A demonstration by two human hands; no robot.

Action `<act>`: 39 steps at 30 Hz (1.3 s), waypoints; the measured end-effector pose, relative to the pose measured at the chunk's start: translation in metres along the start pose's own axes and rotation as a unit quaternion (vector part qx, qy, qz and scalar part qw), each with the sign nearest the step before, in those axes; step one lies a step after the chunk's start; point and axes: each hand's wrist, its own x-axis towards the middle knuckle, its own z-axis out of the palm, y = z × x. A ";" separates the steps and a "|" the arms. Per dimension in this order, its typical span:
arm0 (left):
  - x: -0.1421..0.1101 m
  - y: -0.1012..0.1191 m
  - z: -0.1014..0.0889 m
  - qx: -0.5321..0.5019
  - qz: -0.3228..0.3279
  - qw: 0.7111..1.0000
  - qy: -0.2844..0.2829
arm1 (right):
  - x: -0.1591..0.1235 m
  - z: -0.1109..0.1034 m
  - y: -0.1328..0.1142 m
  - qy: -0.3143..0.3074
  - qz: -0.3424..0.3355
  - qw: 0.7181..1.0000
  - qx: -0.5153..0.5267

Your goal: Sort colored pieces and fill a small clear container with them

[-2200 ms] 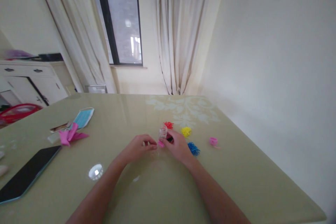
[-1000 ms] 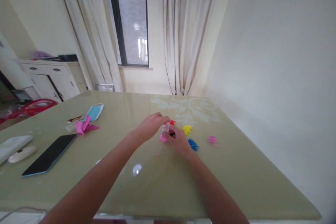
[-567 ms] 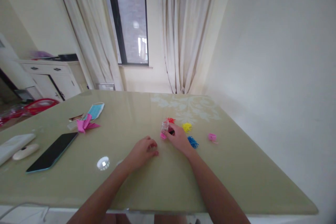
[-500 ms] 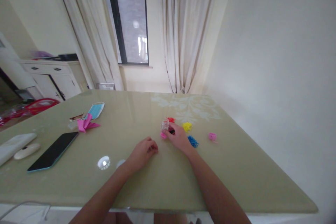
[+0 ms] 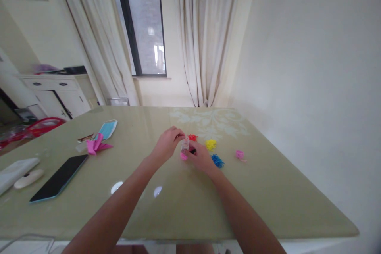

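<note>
A small clear jar (image 5: pixel 185 144) stands upright near the middle of the table (image 5: pixel 268 190). My right hand (image 5: pixel 200 158) is wrapped round its base, beside a pink lid (image 5: pixel 183 156). My left hand (image 5: pixel 167 143) hovers at the jar's mouth with fingertips pinched together; what they hold is too small to make out. Little heaps of rubber bands lie just beyond: red (image 5: pixel 192 137), yellow (image 5: pixel 211 144), blue (image 5: pixel 218 161) and a pink heap (image 5: pixel 239 154) farther right.
To the left lie a dark tablet (image 5: pixel 59 177), a pink paper bow (image 5: pixel 95 146), a blue face mask (image 5: pixel 107 129) and a white remote and case (image 5: pixel 18 171). A wall runs along the right table edge. White cabinet and curtains stand behind.
My left hand has come up from the table surface near me to the jar's mouth, as it did one second ago. My right hand has stayed on the jar.
</note>
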 end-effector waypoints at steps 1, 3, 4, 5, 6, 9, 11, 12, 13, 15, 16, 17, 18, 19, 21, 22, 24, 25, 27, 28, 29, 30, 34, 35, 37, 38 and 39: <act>0.004 0.000 0.002 0.020 0.008 1.000 -0.017 | 0.000 0.000 0.000 0.001 0.002 1.000 0.003; 0.007 0.000 0.007 0.044 0.029 0.998 -0.045 | 0.000 0.001 0.001 0.000 0.007 1.000 0.011; 0.007 -0.001 0.008 0.051 0.040 0.996 -0.055 | 0.000 0.001 0.001 -0.002 0.009 1.000 0.015; 0.007 -0.001 0.008 0.055 0.050 0.995 -0.061 | 0.000 0.001 0.002 -0.003 0.010 1.000 0.018; 0.005 -0.001 0.008 0.056 0.056 0.995 -0.062 | -0.001 0.002 0.002 -0.003 0.010 1.000 0.020; -0.005 -0.001 0.002 0.030 0.053 0.998 -0.032 | -0.001 0.002 0.002 -0.003 0.008 1.000 0.027; -0.017 -0.001 -0.001 -0.007 0.031 0.999 0.010 | -0.001 0.002 0.002 -0.002 0.008 0.999 0.032; -0.025 -0.003 -0.002 -0.023 0.011 0.999 0.025 | -0.001 0.002 0.001 -0.002 0.008 0.999 0.032; -0.035 -0.004 -0.001 -0.030 -0.011 0.999 0.027 | -0.001 0.001 0.000 -0.002 0.007 1.000 0.030; -0.057 -0.010 0.003 -0.032 -0.051 0.997 -0.043 | -0.001 0.001 -0.001 -0.001 0.006 1.000 0.025; -0.069 -0.013 0.007 -0.033 -0.065 0.992 -0.105 | 0.000 0.001 -0.001 -0.001 0.005 1.000 0.022; -0.079 -0.016 0.012 -0.033 -0.080 0.986 -0.146 | 0.000 0.001 -0.002 0.001 0.006 1.000 0.020; -0.089 -0.018 0.017 -0.030 -0.100 0.981 -0.162 | 0.000 0.001 -0.002 0.003 0.007 1.000 0.018; -0.098 -0.020 0.022 -0.029 -0.116 0.979 -0.168 | 0.000 0.001 -0.002 0.006 0.008 1.000 0.016; -0.111 -0.022 0.031 -0.040 -0.121 0.976 -0.177 | -0.001 0.002 -0.002 0.009 0.010 1.000 0.017; -0.115 -0.022 0.036 -0.046 -0.116 0.976 -0.178 | -0.001 0.002 -0.002 0.009 0.010 1.000 0.019; -0.120 -0.021 0.043 -0.054 -0.098 0.979 -0.170 | -0.001 0.002 -0.001 0.007 0.012 1.000 0.024; -0.120 -0.020 0.046 -0.053 -0.091 0.981 -0.161 | -0.001 0.002 -0.001 0.006 0.014 1.000 0.026; -0.118 -0.019 0.048 -0.045 -0.086 0.985 -0.141 | -0.001 0.002 0.000 0.009 0.015 0.999 0.027; -0.114 -0.018 0.047 -0.044 -0.090 0.987 -0.128 | -0.001 0.002 0.001 0.010 0.015 1.000 0.026; -0.108 -0.017 0.044 -0.046 -0.094 0.988 -0.113 | -0.001 0.002 0.001 0.011 0.013 1.000 0.024; -0.101 -0.016 0.039 -0.052 -0.098 0.989 -0.094 | -0.001 0.002 0.001 0.009 0.012 1.000 0.022; -0.056 -0.009 0.014 -0.066 -0.059 0.995 0.038 | -0.001 0.002 -0.001 -0.004 0.007 1.000 0.015; -0.044 -0.007 0.009 -0.054 -0.038 0.996 0.055 | -0.001 0.002 -0.001 -0.005 0.008 1.000 0.014; -0.023 -0.003 0.004 -0.024 -0.001 0.998 0.056 | -0.002 0.002 -0.003 -0.005 0.011 1.000 0.011; -0.016 -0.002 0.003 -0.008 0.013 0.999 0.041 | -0.002 0.002 -0.003 -0.003 0.014 1.000 0.009; -0.010 -0.002 0.003 0.010 0.027 0.999 0.022 | -0.003 0.002 -0.004 -0.002 0.015 1.000 0.006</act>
